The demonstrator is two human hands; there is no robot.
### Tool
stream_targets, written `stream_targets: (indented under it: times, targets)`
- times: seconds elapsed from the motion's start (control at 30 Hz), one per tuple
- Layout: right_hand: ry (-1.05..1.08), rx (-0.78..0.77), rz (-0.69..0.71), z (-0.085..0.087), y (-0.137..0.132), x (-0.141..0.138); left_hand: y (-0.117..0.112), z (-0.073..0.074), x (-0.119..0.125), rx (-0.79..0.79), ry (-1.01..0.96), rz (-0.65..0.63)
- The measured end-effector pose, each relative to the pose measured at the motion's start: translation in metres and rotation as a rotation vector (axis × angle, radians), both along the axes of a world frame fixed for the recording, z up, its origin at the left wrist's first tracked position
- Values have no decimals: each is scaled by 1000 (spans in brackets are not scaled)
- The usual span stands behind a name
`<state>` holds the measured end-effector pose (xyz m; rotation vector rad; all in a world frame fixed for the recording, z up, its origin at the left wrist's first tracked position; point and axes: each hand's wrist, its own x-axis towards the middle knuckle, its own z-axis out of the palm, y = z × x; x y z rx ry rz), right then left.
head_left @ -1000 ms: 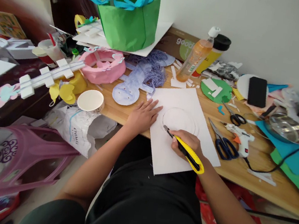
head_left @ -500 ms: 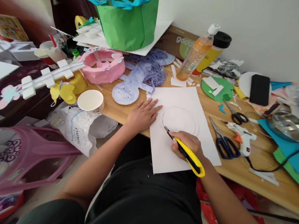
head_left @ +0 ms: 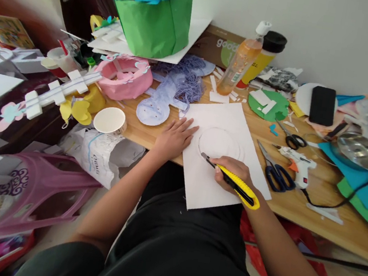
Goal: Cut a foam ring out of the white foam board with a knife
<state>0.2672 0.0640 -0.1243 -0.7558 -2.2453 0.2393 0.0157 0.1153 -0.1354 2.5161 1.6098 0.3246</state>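
Note:
A white sheet (head_left: 220, 125) with a faint circle outline lies on the wooden table (head_left: 298, 206), its near edge hanging over the table's front. My right hand (head_left: 230, 172) is closed around a yellow utility knife (head_left: 235, 187), whose blade tip touches the lower left of the circle. My left hand (head_left: 173, 138) lies flat with fingers spread on the sheet's left edge, holding it down.
Blue-handled scissors (head_left: 277, 175) and a white glue gun (head_left: 297, 164) lie right of the sheet. An orange bottle (head_left: 241, 63), a green paper box (head_left: 153, 18), a pink ring (head_left: 123, 78), a paper cup (head_left: 110, 120) and a black phone (head_left: 323, 105) crowd the table.
The knife blade has moved slightly along the circle's lower left arc, and the handle has tilted lower. The left hand stays put; the view has shifted a little.

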Motion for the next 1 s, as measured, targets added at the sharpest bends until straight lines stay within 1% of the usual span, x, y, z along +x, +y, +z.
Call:
stream_targets:
  times: [0.13,0.3,0.37,0.5,0.57,0.7,0.9,1.0]
  targets:
    - [21,-5,-6,1,-2,0,0,1,0,-11,9,-2]
    - [33,-35,22,4,-4,3,0,3,0,-10,19,-3]
    - [34,-76,20,4,-3,4,0,3,0,-13,25,-9]
    - [81,-220,-19,3,0,1,1,2,-2,-8,35,-41]
    - [102,-260,-21,2,2,0,2,2,-3,-1,34,-49]
    - [55,-278,47,2,4,7,3,1,-3,-2,28,-50]
    - [-35,-320,155,13,10,22,2,3,-2,-16,50,-50]
    - [-59,-297,188,15,14,26,2,5,0,-20,70,-37]
